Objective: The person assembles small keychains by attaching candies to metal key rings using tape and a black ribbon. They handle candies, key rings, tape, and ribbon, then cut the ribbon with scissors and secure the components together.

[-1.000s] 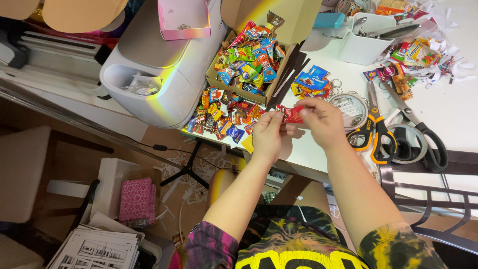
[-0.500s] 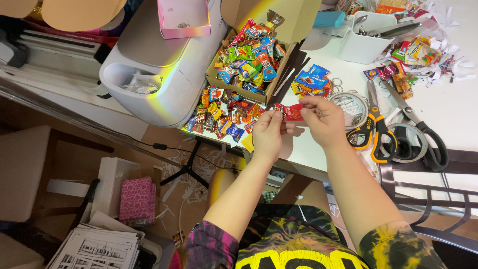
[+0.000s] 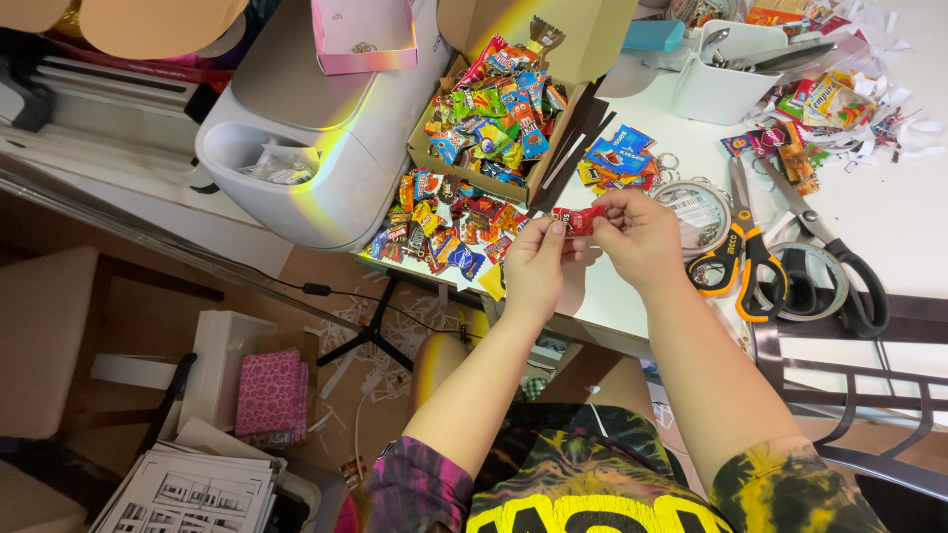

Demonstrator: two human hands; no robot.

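Currently a small red candy wrapper (image 3: 576, 219) is held between both hands, just above the near edge of the white table (image 3: 908, 237). Left hand (image 3: 534, 265): fingers pinched shut on the wrapper's left end, thumb up against it. Right hand (image 3: 640, 237): fingers curled and closed on the wrapper's right end.

Just past the hands, a heap of loose wrapped candies (image 3: 439, 229) is spread on the table, and behind it an open cardboard box (image 3: 491, 123) is filled with more mixed candies. A few blue packets (image 3: 617, 158) are laid just beyond the right hand. Right of the right hand, a round clear lidded tin (image 3: 697, 209) is seen, then orange-handled scissors (image 3: 743, 252), then black-handled scissors (image 3: 839, 262) and a roll of clear tape (image 3: 800, 281). A white tub (image 3: 726, 74) with utensils is set further back, with shredded wrappers (image 3: 839, 104) beside it. A white machine (image 3: 326, 128) is placed left of the box, a pink tray (image 3: 360, 39) on top of it. Below the table, a pink patterned box (image 3: 269, 395) and printed sheets (image 3: 193, 489) are seen on the floor.
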